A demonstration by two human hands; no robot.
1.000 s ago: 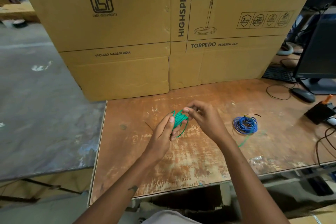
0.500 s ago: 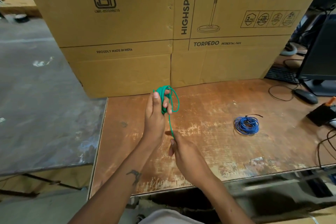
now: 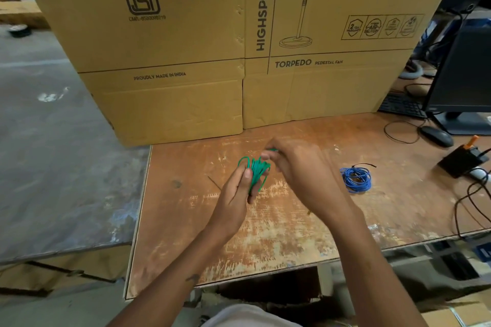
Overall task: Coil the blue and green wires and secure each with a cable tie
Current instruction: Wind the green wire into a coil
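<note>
My left hand [image 3: 236,194] grips a bundle of green wire [image 3: 256,170] above the middle of the worn wooden table [image 3: 292,225]; several loops stick out past the thumb. My right hand [image 3: 297,167] is at the bundle's upper right, its fingertips pinching the green wire's end there; motion blurs them. The blue wire [image 3: 356,179] lies coiled on the table to the right, with a black cable tie around its top. A thin dark cable tie [image 3: 214,182] lies on the table left of my left hand.
Large cardboard fan boxes [image 3: 239,48] stand along the table's back. At the right are a monitor [image 3: 465,82], keyboard [image 3: 401,105], mouse [image 3: 437,135], a black device [image 3: 462,158] and black cables. The table's left edge drops to a grey floor [image 3: 53,154].
My left hand has lowered the green bundle from near the boxes to mid-table. My right hand has risen from near the front of the table to the bundle's top right.
</note>
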